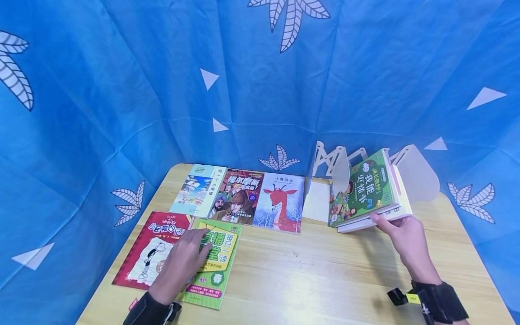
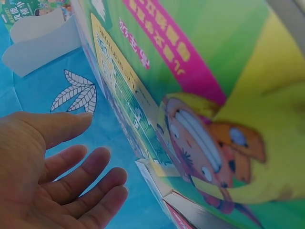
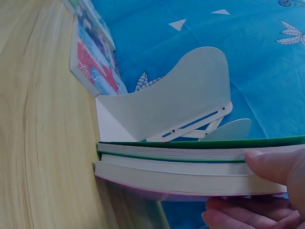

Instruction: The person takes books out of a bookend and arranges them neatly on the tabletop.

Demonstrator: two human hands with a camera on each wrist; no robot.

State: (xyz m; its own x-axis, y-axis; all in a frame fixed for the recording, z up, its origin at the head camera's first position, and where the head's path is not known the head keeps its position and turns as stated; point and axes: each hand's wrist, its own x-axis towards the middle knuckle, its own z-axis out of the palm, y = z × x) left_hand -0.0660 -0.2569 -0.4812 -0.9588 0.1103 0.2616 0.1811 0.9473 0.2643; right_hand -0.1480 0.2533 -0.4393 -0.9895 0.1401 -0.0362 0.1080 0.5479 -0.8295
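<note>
R hand [image 1: 406,237]: gripping bk stack [image 1: 363,187], thumb on page edges; nearer hand to white rack [image 1: 422,178]
Stack: betw. rack's side panels; long axis up off table [image 1: 300,280], tilted twd rack's R panel
L hand [image 1: 183,259]: loose, nothing held; over green-yellow bk [image 1: 215,271], well L of rack, contact unclear

Left hand [image 2: 57,191] at lower left, fingers loosely bent, blue cloth [image 2: 28,95] showing between fingertips and green book [image 2: 200,86]. Book fills the right, magenta band across cover. White curved panel [image 2: 43,45], upper left.
</note>
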